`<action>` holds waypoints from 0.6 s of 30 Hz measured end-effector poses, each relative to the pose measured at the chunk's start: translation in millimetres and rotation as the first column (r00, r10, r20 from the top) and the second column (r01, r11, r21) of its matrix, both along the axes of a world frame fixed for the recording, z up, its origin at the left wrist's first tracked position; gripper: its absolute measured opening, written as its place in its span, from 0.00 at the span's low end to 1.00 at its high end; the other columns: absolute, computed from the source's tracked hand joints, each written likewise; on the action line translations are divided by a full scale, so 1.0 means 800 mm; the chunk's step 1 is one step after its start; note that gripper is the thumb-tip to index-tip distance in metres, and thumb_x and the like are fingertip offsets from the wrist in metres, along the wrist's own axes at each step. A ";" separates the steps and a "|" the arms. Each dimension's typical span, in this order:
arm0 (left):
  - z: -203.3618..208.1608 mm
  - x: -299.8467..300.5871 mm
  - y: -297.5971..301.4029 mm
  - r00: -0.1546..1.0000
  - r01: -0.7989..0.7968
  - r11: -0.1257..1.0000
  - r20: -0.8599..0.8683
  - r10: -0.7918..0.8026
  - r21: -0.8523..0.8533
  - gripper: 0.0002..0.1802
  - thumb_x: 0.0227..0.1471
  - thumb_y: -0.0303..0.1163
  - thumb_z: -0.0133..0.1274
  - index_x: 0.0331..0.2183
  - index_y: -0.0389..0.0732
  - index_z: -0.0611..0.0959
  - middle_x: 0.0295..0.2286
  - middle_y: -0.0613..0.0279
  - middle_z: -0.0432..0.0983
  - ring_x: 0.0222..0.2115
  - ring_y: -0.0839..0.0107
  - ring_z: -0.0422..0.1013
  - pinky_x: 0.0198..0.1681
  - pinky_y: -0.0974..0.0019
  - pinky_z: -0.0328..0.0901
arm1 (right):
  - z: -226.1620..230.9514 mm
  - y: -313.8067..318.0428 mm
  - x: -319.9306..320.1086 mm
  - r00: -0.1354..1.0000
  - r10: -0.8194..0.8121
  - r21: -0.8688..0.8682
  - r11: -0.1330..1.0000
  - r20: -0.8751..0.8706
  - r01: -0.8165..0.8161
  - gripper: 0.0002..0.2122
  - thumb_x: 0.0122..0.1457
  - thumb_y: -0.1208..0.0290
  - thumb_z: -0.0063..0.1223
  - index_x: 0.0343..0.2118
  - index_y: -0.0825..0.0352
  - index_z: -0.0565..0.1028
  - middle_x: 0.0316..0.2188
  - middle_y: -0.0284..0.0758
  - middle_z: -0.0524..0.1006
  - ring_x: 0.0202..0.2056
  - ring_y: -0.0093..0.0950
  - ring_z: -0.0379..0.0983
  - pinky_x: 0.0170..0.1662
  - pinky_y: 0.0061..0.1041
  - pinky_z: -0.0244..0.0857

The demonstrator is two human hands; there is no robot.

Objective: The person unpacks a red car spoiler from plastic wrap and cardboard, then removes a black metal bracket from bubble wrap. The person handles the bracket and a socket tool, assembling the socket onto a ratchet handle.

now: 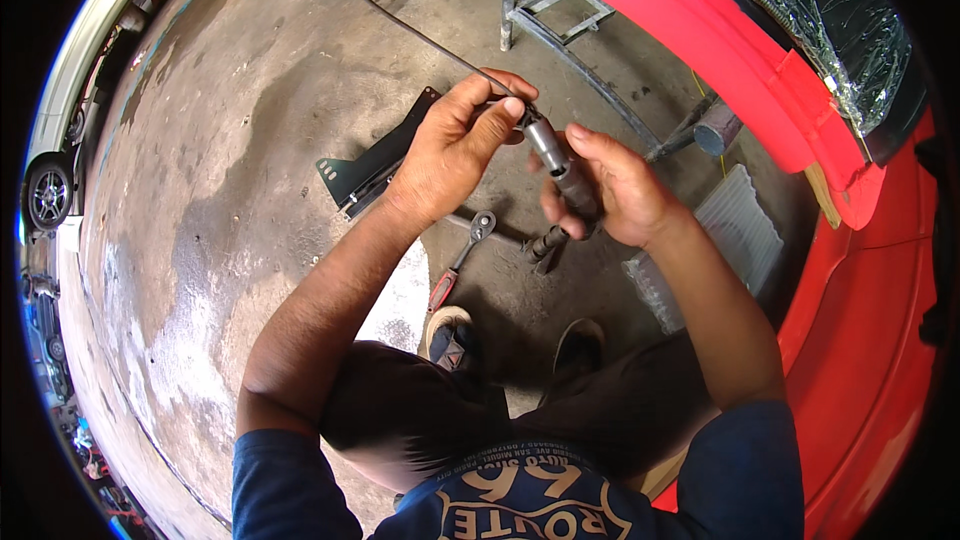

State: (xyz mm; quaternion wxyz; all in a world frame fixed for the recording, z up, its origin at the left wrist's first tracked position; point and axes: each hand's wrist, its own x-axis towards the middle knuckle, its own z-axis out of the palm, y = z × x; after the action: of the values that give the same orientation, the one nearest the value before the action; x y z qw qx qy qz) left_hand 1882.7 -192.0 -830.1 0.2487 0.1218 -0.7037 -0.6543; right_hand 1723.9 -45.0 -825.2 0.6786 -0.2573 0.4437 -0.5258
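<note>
My left hand [455, 145] pinches, thumb against fingers, the upper end of a silver metal cylinder [545, 145], where a thin dark hose or cable [400, 23] comes in from the far side. My right hand [625, 190] is curled around a dark grey ribbed cylindrical piece [575, 192] in line with the silver one. The two pieces meet or nearly meet between my hands; whether they are joined I cannot tell. Just below my right hand shows a dark fitting [545, 248], with a second hose [490, 230] running left from it.
A ratchet wrench [462, 258] with a red handle lies on the concrete floor near my shoes. Beyond my left forearm lies a black metal bracket [375, 155]. To the right are a red car bumper [740, 70], a metal stand [590, 65] and clear plastic wrap [735, 230].
</note>
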 end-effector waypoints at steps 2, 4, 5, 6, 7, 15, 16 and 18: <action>-0.001 -0.002 0.006 0.998 0.011 0.999 -0.066 -0.013 -0.041 0.09 0.65 0.29 0.47 0.45 0.39 0.77 0.44 0.59 0.75 0.47 0.74 0.71 0.47 0.67 0.69 | -0.006 -0.001 0.007 0.998 0.006 -0.034 0.999 0.061 -0.004 0.24 0.68 0.44 0.36 0.45 0.64 0.72 0.25 0.38 0.77 0.20 0.24 0.73 0.25 0.22 0.64; -0.001 -0.004 0.014 0.993 0.030 0.999 -0.115 -0.033 -0.026 0.08 0.64 0.26 0.46 0.44 0.39 0.77 0.44 0.58 0.75 0.48 0.73 0.71 0.46 0.67 0.69 | -0.016 -0.007 0.014 0.995 -0.081 -0.078 0.993 0.059 0.085 0.22 0.68 0.47 0.38 0.46 0.62 0.72 0.31 0.36 0.78 0.29 0.26 0.76 0.33 0.26 0.68; 0.000 -0.007 0.017 0.991 0.025 0.998 -0.132 -0.032 -0.051 0.09 0.62 0.23 0.46 0.44 0.39 0.78 0.45 0.55 0.74 0.48 0.70 0.71 0.46 0.67 0.69 | -0.021 -0.010 0.017 0.990 -0.135 -0.117 0.983 0.051 0.140 0.21 0.69 0.48 0.39 0.47 0.62 0.72 0.33 0.35 0.78 0.31 0.26 0.76 0.36 0.26 0.68; 0.001 -0.008 0.018 0.994 0.014 0.999 -0.111 -0.020 -0.050 0.10 0.61 0.21 0.46 0.44 0.39 0.78 0.45 0.55 0.74 0.48 0.70 0.71 0.46 0.67 0.69 | -0.025 -0.013 0.019 0.978 -0.206 -0.100 0.973 0.034 0.208 0.19 0.69 0.50 0.40 0.47 0.62 0.72 0.35 0.34 0.77 0.34 0.26 0.76 0.38 0.27 0.69; 0.003 -0.008 0.019 0.996 0.002 0.999 -0.090 -0.007 -0.048 0.11 0.60 0.20 0.46 0.43 0.39 0.78 0.46 0.56 0.74 0.47 0.70 0.72 0.46 0.67 0.69 | -0.029 -0.016 0.018 0.970 -0.217 -0.192 0.953 0.106 0.234 0.15 0.69 0.56 0.44 0.48 0.62 0.72 0.39 0.31 0.77 0.40 0.26 0.75 0.43 0.29 0.69; 0.007 0.013 -0.026 0.973 0.165 0.986 0.159 -0.168 0.031 0.24 0.53 0.10 0.44 0.49 0.40 0.78 0.40 0.62 0.76 0.45 0.74 0.72 0.49 0.69 0.68 | -0.039 -0.018 -0.004 0.923 -0.376 -0.257 0.902 -0.077 0.346 0.12 0.67 0.62 0.48 0.45 0.65 0.74 0.38 0.32 0.78 0.36 0.20 0.73 0.40 0.23 0.67; 0.006 0.015 -0.032 0.966 0.125 0.991 0.223 -0.134 0.051 0.23 0.55 0.13 0.45 0.50 0.41 0.78 0.38 0.62 0.77 0.44 0.74 0.73 0.47 0.69 0.69 | -0.040 -0.017 -0.006 0.923 -0.374 -0.246 0.906 -0.091 0.344 0.12 0.67 0.62 0.48 0.44 0.65 0.74 0.37 0.32 0.78 0.35 0.20 0.73 0.39 0.22 0.66; 0.007 0.019 -0.043 0.954 0.075 0.995 0.286 -0.091 0.066 0.19 0.58 0.18 0.47 0.51 0.43 0.77 0.35 0.63 0.78 0.42 0.73 0.74 0.45 0.69 0.69 | -0.043 -0.019 -0.009 0.915 -0.387 -0.253 0.901 -0.109 0.351 0.11 0.68 0.61 0.48 0.43 0.65 0.75 0.34 0.31 0.79 0.33 0.18 0.72 0.37 0.20 0.66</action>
State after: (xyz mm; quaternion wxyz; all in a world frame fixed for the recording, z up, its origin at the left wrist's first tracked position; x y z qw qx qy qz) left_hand 1897.5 -226.3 -824.7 0.1119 0.1930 -0.7189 -0.6583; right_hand 1716.8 -59.9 -859.5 0.4951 -0.2852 0.4730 -0.6707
